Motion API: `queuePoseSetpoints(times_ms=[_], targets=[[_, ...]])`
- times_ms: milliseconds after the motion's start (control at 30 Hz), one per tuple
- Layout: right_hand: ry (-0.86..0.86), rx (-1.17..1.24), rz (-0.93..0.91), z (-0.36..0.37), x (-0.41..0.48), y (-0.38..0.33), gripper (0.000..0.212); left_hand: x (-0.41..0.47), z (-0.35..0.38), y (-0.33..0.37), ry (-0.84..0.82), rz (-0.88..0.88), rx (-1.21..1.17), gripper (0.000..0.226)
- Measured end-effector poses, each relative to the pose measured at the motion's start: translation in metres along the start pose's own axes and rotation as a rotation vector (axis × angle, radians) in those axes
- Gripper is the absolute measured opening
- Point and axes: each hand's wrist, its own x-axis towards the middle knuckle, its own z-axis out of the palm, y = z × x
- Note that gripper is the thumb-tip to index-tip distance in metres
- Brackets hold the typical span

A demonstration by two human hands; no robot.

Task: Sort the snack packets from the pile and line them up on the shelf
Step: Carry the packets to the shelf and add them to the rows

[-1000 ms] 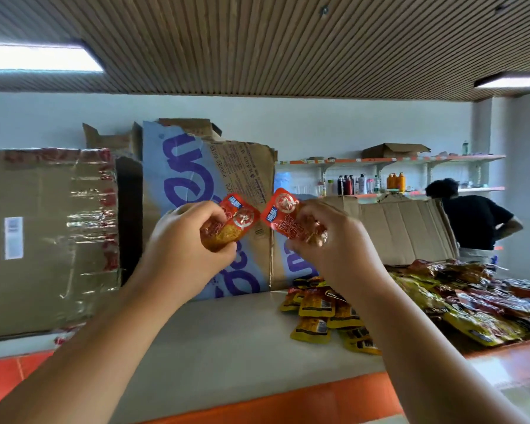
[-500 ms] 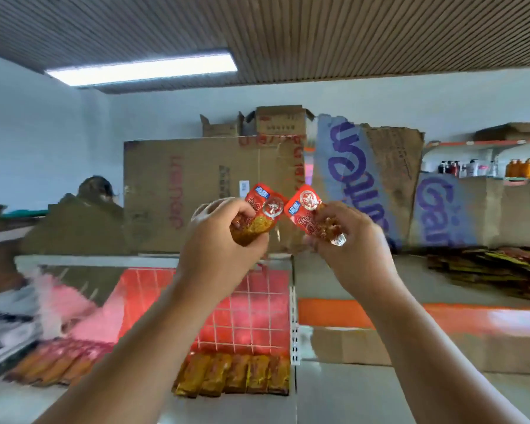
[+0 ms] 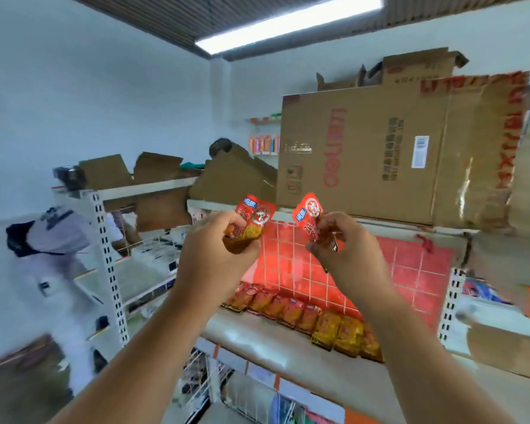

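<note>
Bright ceiling strip [image 3: 288, 22] — motion-blurred edges

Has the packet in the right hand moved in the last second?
Yes, the packet went leftward, from right of the big cardboard box to its lower left corner.

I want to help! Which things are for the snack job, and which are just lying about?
Job: left hand, left packet, right hand, right packet, packet row, shelf.
Lying about: cardboard box, red grid panel.
</note>
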Motion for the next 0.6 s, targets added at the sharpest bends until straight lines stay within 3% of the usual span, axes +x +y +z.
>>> queuePoseSetpoints(times_ms=[200, 400, 600], targets=[[-0.089, 0.054, 0.077, 0.067, 0.014, 0.036, 0.028, -0.004, 0.021, -0.068, -0.07, -0.126, 0.072, 0.027], [-0.177, -0.036, 0.154, 0.117, 0.04, 0.094, 0.026, 0.006, 0.078, -0.127, -0.11, -0.141, 0.088, 0.025], [-0.271, -0.225, 0.257, 0.162, 0.06, 0.173, 0.039, 0.016, 0.151, -0.182, -0.224, -0.144, 0.174, 0.03]])
